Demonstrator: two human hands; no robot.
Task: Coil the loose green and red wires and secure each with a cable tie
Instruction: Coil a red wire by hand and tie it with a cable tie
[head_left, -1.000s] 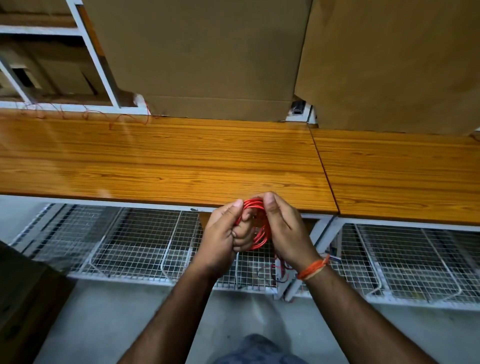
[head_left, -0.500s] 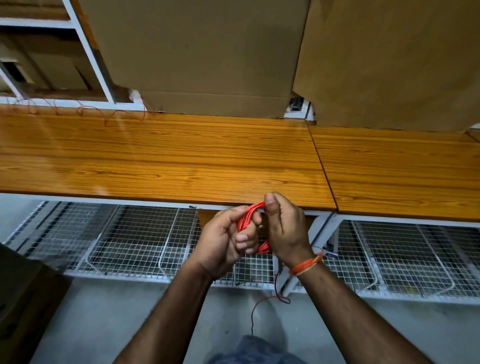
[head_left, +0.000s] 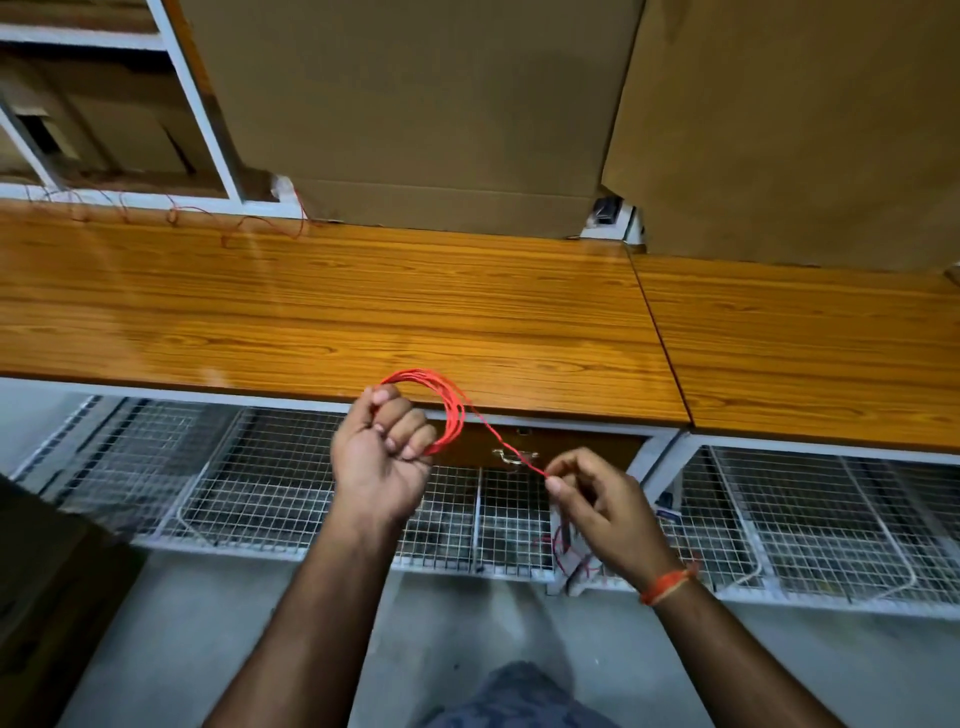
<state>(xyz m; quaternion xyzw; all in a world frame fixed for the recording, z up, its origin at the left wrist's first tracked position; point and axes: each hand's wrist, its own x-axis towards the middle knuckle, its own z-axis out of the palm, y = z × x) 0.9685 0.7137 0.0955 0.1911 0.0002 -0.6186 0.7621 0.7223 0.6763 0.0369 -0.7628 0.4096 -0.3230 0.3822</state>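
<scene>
A long orange wood-grain bench (head_left: 322, 306) runs across the view beyond both hands, with a second matching benchtop (head_left: 810, 353) butted against it further right. 2 large brown cardboard sheets (head_left: 415, 104) lean upright behind the bench. Below the bench edge, white wire-mesh shelves (head_left: 249, 483) sit under and behind the hands, above a grey concrete floor (head_left: 171, 639).

The left hand (head_left: 382, 457) is raised in front of the bench edge, its grip closed around a coil of thin red wire (head_left: 441, 405); the loops arc up and out to the right of the fist. From the coil, 1 strand runs down and right to the right hand (head_left: 597, 499), which is lower and well apart from the left. Its grip is a narrow pinch of thumb and forefinger on that strand. Loose red wire hangs below the right hand against the mesh. An orange thread band (head_left: 667, 584) circles the right wrist.

Far beyond the left hand, a thin loose red wire (head_left: 197, 215) trails along the back edge of the bench.
</scene>
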